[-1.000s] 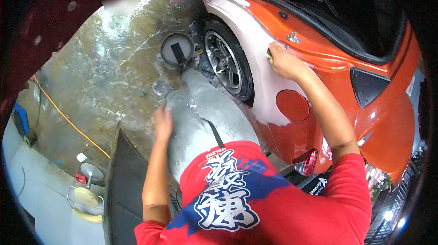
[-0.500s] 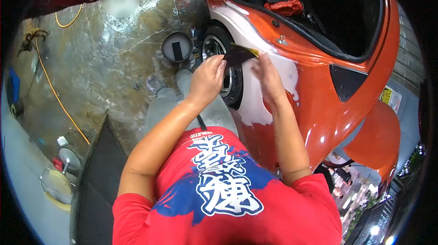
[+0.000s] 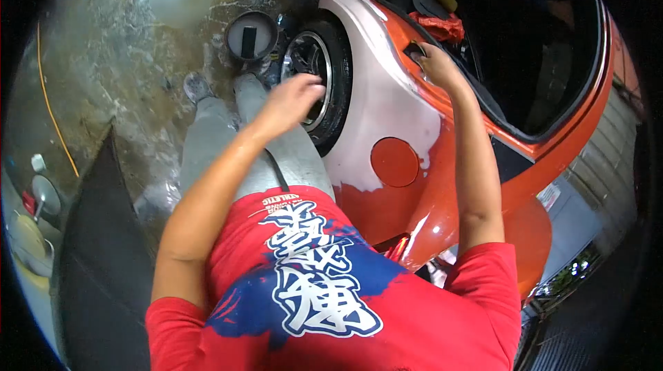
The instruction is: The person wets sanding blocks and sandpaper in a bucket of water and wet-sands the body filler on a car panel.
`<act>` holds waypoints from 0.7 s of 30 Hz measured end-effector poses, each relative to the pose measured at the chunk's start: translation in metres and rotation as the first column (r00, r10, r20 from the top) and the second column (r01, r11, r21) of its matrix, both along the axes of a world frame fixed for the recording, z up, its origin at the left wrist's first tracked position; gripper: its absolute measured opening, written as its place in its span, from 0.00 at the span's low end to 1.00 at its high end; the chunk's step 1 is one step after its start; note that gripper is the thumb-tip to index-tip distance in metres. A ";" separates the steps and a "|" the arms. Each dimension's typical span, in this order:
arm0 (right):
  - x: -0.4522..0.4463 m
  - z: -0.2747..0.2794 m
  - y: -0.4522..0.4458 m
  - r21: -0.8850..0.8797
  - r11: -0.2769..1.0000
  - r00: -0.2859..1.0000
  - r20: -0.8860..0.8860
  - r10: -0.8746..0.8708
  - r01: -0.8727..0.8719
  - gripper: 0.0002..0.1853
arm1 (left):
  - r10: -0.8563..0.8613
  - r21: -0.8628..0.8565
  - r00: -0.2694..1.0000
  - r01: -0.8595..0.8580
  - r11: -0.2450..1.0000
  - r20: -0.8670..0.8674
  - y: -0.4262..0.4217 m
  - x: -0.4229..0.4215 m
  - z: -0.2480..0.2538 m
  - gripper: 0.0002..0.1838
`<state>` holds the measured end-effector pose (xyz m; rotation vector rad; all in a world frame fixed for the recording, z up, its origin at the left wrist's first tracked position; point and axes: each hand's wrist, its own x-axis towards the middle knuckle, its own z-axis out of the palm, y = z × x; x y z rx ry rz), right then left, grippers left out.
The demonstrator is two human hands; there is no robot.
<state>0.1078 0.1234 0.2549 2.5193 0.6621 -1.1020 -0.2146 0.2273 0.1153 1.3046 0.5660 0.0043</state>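
My right hand (image 3: 438, 67) is closed on a small folded piece of dark sandpaper (image 3: 414, 49), held against the orange edge below the car's rear window opening. White-pink primer (image 3: 376, 53) covers the body panel beside it, around the wheel arch. My left hand (image 3: 295, 101) hangs over the rear wheel (image 3: 337, 84), fingers loosely bent and apart from the thumb, with nothing visible in them. A round orange fuel flap (image 3: 395, 162) sits in the primed area.
By my feet stands a round bucket (image 3: 232, 34) of cloudy water with a black rectangular block (image 3: 248, 42) in it. A crumpled red bag (image 3: 440, 26) lies inside the car opening. An orange cord (image 3: 52, 108) runs over the wet concrete floor; a dark panel (image 3: 103, 260) leans at left.
My hands have parted. The sandpaper, held in front of me by my left hand before, is now in my right hand up at the window edge. My view has shifted, exposing the fuel flap.
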 end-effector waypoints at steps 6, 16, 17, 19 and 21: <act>0.050 -0.066 -0.024 -0.488 0.626 0.779 -0.220 0.587 -0.609 0.24 | 0.182 -0.042 0.816 -0.244 0.969 -0.549 0.032 -0.163 -0.174 0.24; 0.060 -0.101 -0.021 -0.537 0.556 0.758 -0.295 0.582 -0.635 0.23 | 0.325 0.030 0.525 -0.493 0.869 -0.786 -0.009 -0.366 -0.238 0.18; 0.059 -0.099 -0.023 -0.545 0.529 0.744 -0.318 0.588 -0.650 0.22 | 0.295 0.040 0.537 -0.434 0.900 -0.790 -0.010 -0.371 -0.239 0.18; 0.052 -0.085 -0.012 -0.551 0.456 0.701 -0.398 0.592 -0.699 0.22 | 0.297 0.076 0.527 -0.400 0.913 -0.796 -0.006 -0.366 -0.230 0.18; 0.049 -0.081 0.003 -0.592 0.456 0.736 -0.414 0.536 -0.664 0.23 | 0.300 0.139 0.517 -0.328 0.935 -0.801 -0.003 -0.353 -0.215 0.18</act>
